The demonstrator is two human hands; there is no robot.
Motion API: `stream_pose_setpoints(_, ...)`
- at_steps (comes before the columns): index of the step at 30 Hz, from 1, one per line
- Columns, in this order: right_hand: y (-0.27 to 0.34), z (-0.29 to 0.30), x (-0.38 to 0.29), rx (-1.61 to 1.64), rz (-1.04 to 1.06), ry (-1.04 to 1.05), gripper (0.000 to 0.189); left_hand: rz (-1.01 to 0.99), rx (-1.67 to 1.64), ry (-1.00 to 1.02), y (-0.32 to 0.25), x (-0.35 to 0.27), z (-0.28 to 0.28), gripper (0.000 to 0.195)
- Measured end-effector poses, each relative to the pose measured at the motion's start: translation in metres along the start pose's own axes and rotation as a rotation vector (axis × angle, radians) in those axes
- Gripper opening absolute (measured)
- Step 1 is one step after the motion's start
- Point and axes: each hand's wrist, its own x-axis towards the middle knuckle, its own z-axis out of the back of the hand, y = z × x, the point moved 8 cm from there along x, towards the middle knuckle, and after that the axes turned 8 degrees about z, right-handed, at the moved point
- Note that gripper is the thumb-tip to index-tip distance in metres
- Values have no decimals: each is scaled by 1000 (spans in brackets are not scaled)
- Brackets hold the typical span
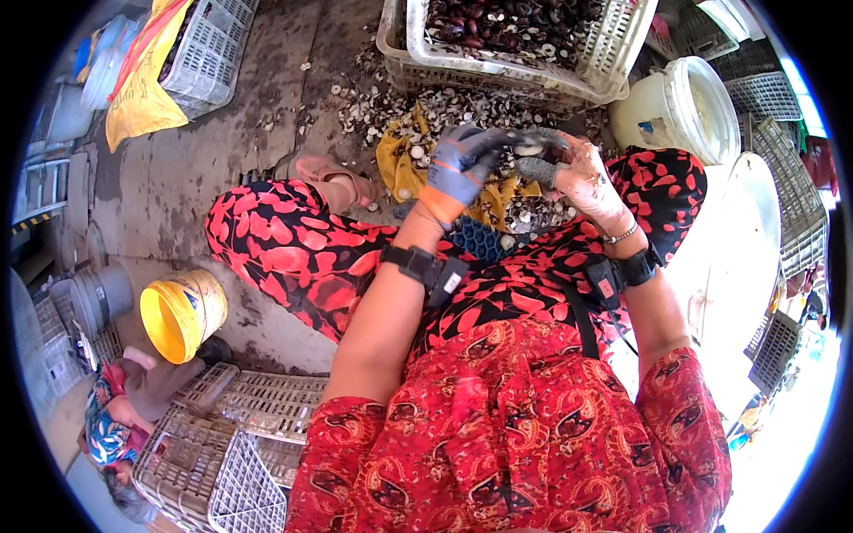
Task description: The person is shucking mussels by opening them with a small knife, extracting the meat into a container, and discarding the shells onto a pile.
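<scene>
My left hand (466, 160), in a grey and orange work glove, reaches over a heap of small shell pieces (446, 106) between my knees. My right hand (586, 173) faces it, mostly bare, with grey finger coverings. Their fingertips meet around a small dark item with a pale part (530, 150), perhaps a shellfish; which hand grips it I cannot tell. Under the hands lies yellow cloth or sacking (400, 160) strewn with shell bits, and blue mesh-like material (481, 238) shows nearer my lap.
Stacked pale plastic crates (493, 65) hold dark shellfish ahead. A white bucket (673, 110) stands to the right, a yellow bucket (183, 316) lies tilted left. Another crate (213, 53) with a yellow bag (143, 113) is upper left. Several crates (266, 400) and a person (116, 420) are lower left.
</scene>
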Motion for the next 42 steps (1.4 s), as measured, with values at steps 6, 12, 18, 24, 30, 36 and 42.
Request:
stream_pose_setpoints(6,13,2,-2,-60,-4,-28,44,-99,52,-17,-27,4,6,31)
stream_pose_setpoints(12,36,-19,-7,-58,-66,-114,33,380,-16,-132,73,-6,16,25)
stream_pose_setpoints(18,20,-7,6,-574,57,-159,41,281,-430,-13,6,7,-2,29)
stream_pose_setpoints(24,-3,-16,7,-659,147,-172,51,576,-858,115,17,-8,-28,34)
stream_pose_setpoints(30,-4,-14,6,0,-38,-243,37,666,-835,-60,73,-10,-6,24)
stream_pose_setpoints(36,12,-8,6,74,-54,-152,40,269,-259,-9,39,3,4,23)
stream_pose_setpoints(42,10,-1,2,-61,19,-88,41,19,27,69,-11,6,4,28)
